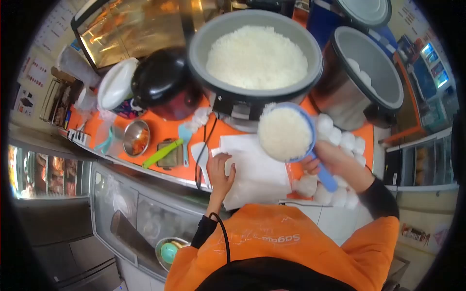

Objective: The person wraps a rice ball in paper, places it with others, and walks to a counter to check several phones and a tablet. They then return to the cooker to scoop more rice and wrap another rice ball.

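My right hand is closed around the handle of a blue scoop that is heaped with white rice. The scoop is just in front of a large rice cooker that holds a deep mound of cooked rice. My left hand has its fingers apart and holds nothing. It is at the left edge of a stack of white paper sheets, close to a white rice paddle. Several white wrapped bundles sit to the right of the paper.
A second tall cooker at the right has white bundles inside. On the left are a black-lidded pot, a metal bowl with reddish food, and green tongs. A dark cable hangs over the orange counter edge.
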`<control>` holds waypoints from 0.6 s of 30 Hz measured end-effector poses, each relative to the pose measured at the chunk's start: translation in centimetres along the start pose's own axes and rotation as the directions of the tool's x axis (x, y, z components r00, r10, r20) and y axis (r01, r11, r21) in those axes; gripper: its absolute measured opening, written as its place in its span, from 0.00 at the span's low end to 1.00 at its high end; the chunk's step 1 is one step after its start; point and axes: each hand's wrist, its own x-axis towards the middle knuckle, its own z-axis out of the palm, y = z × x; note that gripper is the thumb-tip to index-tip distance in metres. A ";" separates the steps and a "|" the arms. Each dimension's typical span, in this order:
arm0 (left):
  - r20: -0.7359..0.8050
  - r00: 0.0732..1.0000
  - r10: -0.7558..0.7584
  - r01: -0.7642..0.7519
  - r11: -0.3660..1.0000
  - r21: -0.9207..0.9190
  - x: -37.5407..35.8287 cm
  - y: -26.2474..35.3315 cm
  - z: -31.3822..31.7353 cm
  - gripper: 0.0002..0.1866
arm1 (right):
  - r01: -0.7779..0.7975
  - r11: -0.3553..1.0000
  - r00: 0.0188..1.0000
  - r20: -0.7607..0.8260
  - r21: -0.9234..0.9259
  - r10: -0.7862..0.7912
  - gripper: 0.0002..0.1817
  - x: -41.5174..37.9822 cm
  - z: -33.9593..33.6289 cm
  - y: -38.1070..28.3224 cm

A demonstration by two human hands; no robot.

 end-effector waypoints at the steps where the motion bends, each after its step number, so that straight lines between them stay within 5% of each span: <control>1: 0.235 0.966 -0.107 0.102 0.994 0.031 -2.2 -2.0 0.6 0.29 | 0.043 0.999 0.998 -0.048 -0.014 -0.043 0.21 1.0 -0.8 2.1; 3: 0.320 0.939 -0.126 0.043 0.966 0.253 -4.4 -0.5 1.2 0.40 | 0.129 0.990 0.981 -0.138 -0.061 -0.136 0.20 4.4 -2.6 5.8; 5: 0.365 0.919 -0.148 0.006 0.932 0.363 -5.8 -0.2 1.6 0.51 | 0.347 0.802 0.761 -0.354 -0.486 -0.544 0.17 8.7 -3.1 8.5; 6: 0.370 0.916 -0.153 0.006 0.930 0.368 -6.2 -0.7 2.0 0.55 | 0.271 0.441 0.553 -0.236 -0.856 -0.799 0.18 11.9 -4.3 10.4; 7: 0.375 0.914 -0.157 0.006 0.928 0.372 -6.4 -1.1 2.3 0.60 | 0.049 -0.012 0.364 0.029 -0.999 -0.931 0.21 15.2 -5.7 12.6; 9: 0.384 0.912 -0.144 -0.003 0.933 0.359 -6.6 -1.3 2.4 0.60 | -0.161 -0.326 0.470 0.218 -0.932 -0.855 0.25 19.5 -6.1 15.8; 13: 0.376 0.919 -0.116 -0.031 0.930 0.365 -6.9 -1.6 2.3 0.60 | -0.150 -0.190 0.604 0.062 -0.970 -0.794 0.24 19.6 -6.1 15.0; 16: 0.343 0.932 -0.120 -0.019 0.927 0.376 -6.8 -1.2 2.4 0.58 | 0.027 -0.195 0.569 0.175 -0.981 -0.804 0.25 19.3 -7.6 14.6; 18: 0.348 0.930 -0.117 -0.024 0.926 0.377 -7.9 -1.0 2.3 0.55 | 0.223 -0.291 0.417 0.361 -0.930 -0.834 0.25 18.2 -8.4 15.0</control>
